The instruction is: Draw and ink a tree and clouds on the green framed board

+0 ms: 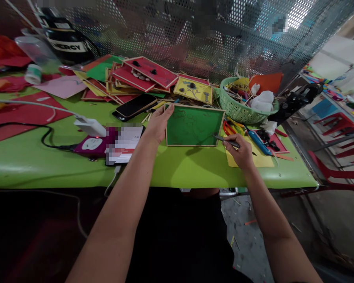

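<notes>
A green card with a thin wooden frame (194,125) lies on the green table (47,161) in front of me, with faint drawn lines on it. My left hand (159,124) grips the card's left edge, fingers curled over the top corner. My right hand (238,151) is closed on a dark pen (224,140), whose tip rests on the card's lower right part. A yellow sheet (259,159) lies under my right hand.
A green basket (242,108) of sticks and paper stands at the right. Framed red and yellow cards (150,74) are piled behind. A black phone (134,107), a white charger (90,126) with cables and a second phone (122,145) lie to the left. Red chairs (339,157) stand on the right.
</notes>
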Demonstrator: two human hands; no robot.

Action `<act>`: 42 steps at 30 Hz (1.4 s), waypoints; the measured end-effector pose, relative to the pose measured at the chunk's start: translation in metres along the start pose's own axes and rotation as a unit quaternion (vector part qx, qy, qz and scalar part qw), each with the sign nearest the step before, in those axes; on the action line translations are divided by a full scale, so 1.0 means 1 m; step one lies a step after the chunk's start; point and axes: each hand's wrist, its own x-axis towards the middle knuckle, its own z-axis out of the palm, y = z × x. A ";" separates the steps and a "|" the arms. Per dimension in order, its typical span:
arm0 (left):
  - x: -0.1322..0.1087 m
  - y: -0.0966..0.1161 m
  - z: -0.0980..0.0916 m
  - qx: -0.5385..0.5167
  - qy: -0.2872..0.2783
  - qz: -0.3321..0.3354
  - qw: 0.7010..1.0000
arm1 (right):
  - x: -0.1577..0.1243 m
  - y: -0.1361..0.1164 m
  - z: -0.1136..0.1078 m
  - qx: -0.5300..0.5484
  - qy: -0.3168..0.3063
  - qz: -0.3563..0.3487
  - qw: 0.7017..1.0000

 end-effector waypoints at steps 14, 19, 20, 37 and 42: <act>0.000 -0.001 -0.002 0.007 0.001 0.002 1.000 | 0.001 -0.002 0.000 -0.016 -0.023 -0.001 1.000; 0.000 -0.001 -0.002 0.010 0.002 -0.001 1.000 | 0.001 -0.002 0.000 -0.016 -0.004 0.003 1.000; 0.000 -0.001 -0.002 0.010 0.002 -0.003 1.000 | 0.001 -0.002 0.000 -0.016 -0.005 0.003 1.000; 0.001 -0.004 -0.003 0.007 -0.002 -0.004 1.000 | 0.001 -0.002 0.000 -0.010 -0.014 -0.002 1.000; 0.001 -0.004 -0.004 0.016 -0.003 -0.003 1.000 | 0.000 0.000 0.000 -0.014 -0.008 0.007 1.000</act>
